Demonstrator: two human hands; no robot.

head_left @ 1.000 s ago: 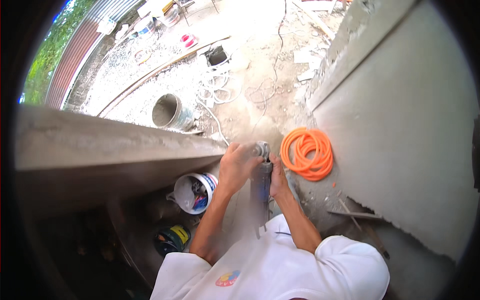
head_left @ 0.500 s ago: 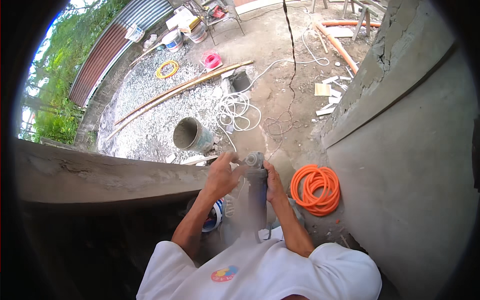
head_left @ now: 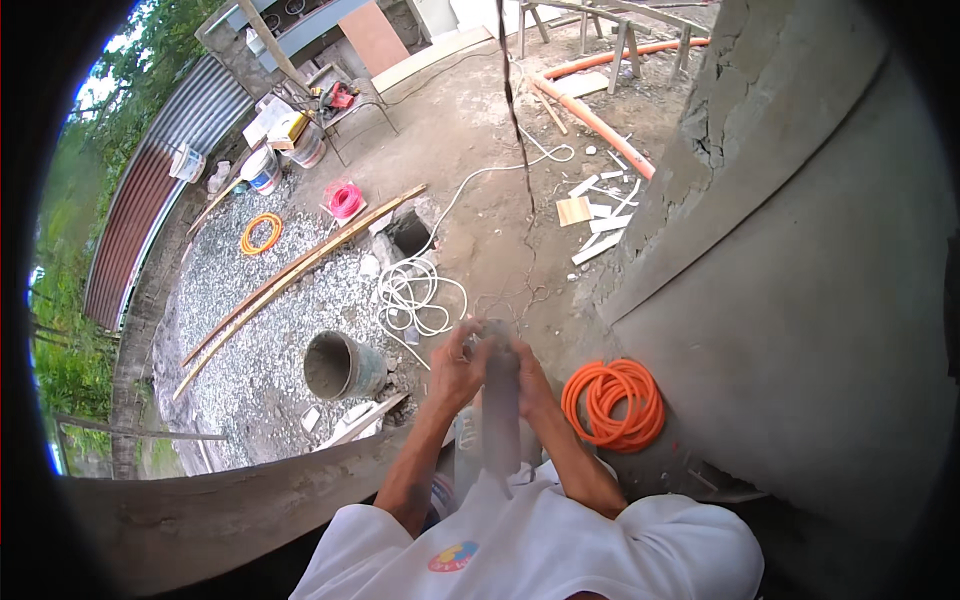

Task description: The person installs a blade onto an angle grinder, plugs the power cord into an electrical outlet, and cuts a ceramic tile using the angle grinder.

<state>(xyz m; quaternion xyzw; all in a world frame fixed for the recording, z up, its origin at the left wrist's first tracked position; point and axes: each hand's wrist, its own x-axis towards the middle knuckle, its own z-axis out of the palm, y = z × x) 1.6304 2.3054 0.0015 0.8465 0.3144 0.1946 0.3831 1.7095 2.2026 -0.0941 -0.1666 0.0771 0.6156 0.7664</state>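
Taking the orange hose coil [head_left: 612,436] as your landmark: it lies on the ground, with the grey wall [head_left: 770,300] rising just to its right. Your dark power tool [head_left: 502,400] is near the coil, off its left side, blurred, head end pointing away from you and tail end down by your white shirt [head_left: 520,550]. Your right hand [head_left: 533,385], the one nearer the coil, is wrapped along the tool's side, gripping it. Your left hand [head_left: 460,362], on the side away from the coil, has bent fingers at the head end; blur hides whether they clamp or only touch, cannot tell. Farther left of the coil, well apart: a mortar-crusted bucket [head_left: 368,370], tipped toward the left. Left of the coil and beyond it: loops of white cable [head_left: 440,306], a square hole [head_left: 411,234], long wooden strips [head_left: 300,262] over gravel [head_left: 240,375], then a pink coil [head_left: 346,201] and a yellow-orange hose ring [head_left: 246,236]. Straight beyond the coil: pale scrap pieces [head_left: 602,243], and past those an orange pipe [head_left: 606,131].
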